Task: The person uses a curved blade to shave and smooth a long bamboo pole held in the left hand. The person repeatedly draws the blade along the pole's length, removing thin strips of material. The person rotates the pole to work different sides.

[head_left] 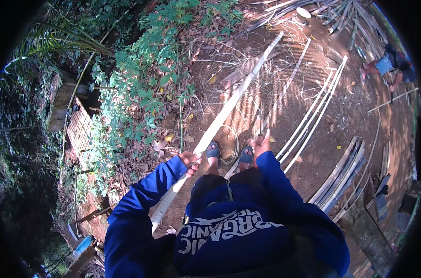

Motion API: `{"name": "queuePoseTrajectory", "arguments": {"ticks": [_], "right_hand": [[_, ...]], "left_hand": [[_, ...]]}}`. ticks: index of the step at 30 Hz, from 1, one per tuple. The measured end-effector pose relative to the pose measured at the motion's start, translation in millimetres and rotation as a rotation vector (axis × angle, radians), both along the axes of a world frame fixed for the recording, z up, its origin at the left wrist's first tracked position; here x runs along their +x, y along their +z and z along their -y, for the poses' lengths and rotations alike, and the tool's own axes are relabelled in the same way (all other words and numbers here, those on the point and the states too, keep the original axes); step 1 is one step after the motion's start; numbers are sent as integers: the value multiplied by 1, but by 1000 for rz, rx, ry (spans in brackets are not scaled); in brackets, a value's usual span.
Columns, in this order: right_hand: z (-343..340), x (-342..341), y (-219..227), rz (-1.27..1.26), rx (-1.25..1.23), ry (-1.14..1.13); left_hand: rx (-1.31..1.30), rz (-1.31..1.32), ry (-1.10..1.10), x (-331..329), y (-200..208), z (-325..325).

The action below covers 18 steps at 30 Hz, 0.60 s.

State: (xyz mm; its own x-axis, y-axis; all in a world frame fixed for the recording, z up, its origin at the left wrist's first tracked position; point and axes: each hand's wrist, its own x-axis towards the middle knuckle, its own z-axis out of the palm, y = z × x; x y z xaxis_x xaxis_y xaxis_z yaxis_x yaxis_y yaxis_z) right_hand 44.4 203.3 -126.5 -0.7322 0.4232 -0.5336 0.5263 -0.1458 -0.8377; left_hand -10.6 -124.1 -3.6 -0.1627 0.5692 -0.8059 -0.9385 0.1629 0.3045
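Observation:
My left hand (191, 163) is closed around a long, pale, split bamboo strip (224, 110). The strip slants from beside my left hip up to the far ground ahead of me. On the right, my right hand (262, 147) is held in front of my thigh, apart from the strip. Its fingers are curled, with one stretched forward along a narrow shape; what it holds is too small to make out. Below the hands, my feet in dark sandals (213, 152) stand on the soil.
Several thin pale strips (312, 113) lie on the ground to my right, with a stack of split bamboo (342, 173) beyond them. Curly shavings (229, 60) litter the soil ahead. Bamboo poles (347, 16) are piled far right, near another person (386, 65). Green plants (148, 99) line the left.

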Motion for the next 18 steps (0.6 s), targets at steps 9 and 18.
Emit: {"name": "queuePoseTrajectory", "arguments": {"ticks": [9,18], "right_hand": [[-34,18,77,-87,840,476],[54,-8,131,-290,786,808]], "left_hand": [[-36,-90,10,0,-37,0],[-463,-1552,-1120,19,-7,-42]]}}
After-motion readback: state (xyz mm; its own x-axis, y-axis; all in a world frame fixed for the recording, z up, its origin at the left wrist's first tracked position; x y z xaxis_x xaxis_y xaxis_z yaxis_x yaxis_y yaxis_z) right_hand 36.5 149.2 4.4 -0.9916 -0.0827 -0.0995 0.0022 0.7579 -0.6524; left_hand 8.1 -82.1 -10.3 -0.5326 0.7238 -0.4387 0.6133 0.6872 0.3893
